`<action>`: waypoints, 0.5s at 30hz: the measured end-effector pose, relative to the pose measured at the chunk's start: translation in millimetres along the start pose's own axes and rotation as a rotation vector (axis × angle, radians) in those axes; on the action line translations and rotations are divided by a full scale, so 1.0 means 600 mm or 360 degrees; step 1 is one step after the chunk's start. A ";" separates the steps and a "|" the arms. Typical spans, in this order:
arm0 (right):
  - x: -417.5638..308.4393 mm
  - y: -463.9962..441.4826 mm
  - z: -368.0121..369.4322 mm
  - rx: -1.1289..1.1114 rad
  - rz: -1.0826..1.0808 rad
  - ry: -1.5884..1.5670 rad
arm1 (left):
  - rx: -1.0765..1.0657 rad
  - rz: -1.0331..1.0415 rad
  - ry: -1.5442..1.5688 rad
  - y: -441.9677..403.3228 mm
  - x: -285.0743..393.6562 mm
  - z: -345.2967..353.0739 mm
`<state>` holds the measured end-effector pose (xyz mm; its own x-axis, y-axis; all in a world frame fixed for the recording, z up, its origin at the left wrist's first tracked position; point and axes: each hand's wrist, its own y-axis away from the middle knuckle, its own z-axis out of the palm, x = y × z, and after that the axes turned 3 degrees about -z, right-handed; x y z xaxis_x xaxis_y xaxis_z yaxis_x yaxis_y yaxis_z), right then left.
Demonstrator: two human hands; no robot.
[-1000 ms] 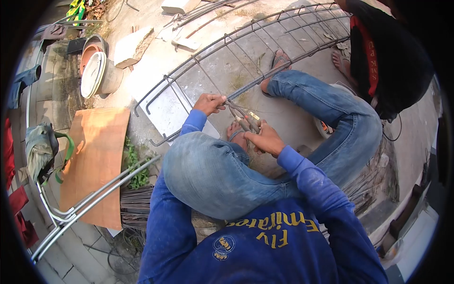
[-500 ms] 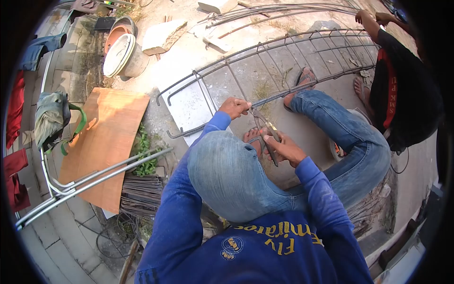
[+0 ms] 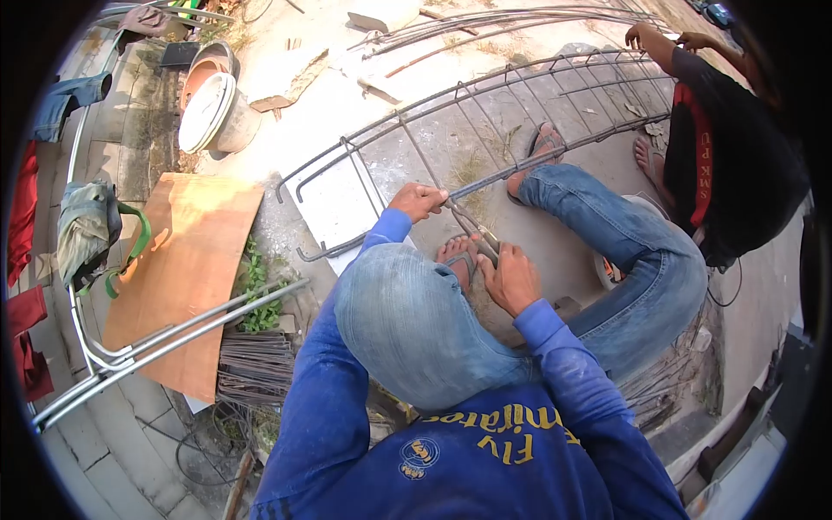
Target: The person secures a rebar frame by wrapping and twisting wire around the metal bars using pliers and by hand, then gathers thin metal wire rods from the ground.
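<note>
A long rebar cage (image 3: 511,166) of ribbed bars and thin stirrups runs from beside my left knee toward the upper right. My left hand (image 3: 418,201) is closed on it, fingers pinched where a stirrup meets the near long bar. My right hand (image 3: 513,276) is wrapped round the handles of a pair of pincers (image 3: 469,220). The jaws reach that same joint, right beside my left fingertips. Any tie wire there is too small to make out. Below the pincers is my sandalled foot (image 3: 454,253).
Under the cage's near end lies a white board (image 3: 340,201). Another person (image 3: 737,165) stoops at the far end. To the left are a plywood sheet (image 3: 186,277), metal tubes (image 3: 217,322) and stacked rods (image 3: 253,368). Buckets (image 3: 232,121) and loose bars (image 3: 511,17) lie beyond.
The pincers' handles, spread apart before, are now squeezed together in my right hand. That hand has turned and shifted slightly. My left hand stays at the joint while the whole view moves a little.
</note>
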<state>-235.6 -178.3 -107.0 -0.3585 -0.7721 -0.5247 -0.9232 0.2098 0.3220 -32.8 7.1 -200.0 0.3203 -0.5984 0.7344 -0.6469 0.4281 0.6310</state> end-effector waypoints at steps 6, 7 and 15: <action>0.036 -0.026 0.042 -0.0546 0.0318 -0.0856 | 0.0004 -0.0041 0.0019 0.001 0.007 -0.003; 0.045 -0.022 0.049 -0.0917 0.0691 -0.2033 | 0.0003 -0.0039 0.0029 0.004 0.008 -0.002; 0.043 -0.017 0.018 -0.0282 0.0160 -0.0424 | 0.0129 0.0042 -0.0136 0.012 0.018 -0.005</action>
<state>-236.7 -193.8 -132.4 -0.4920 -0.5638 -0.6634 -0.8512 0.1515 0.5025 -31.7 5.4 -186.8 0.2446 -0.6448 0.7242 -0.7094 0.3902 0.5869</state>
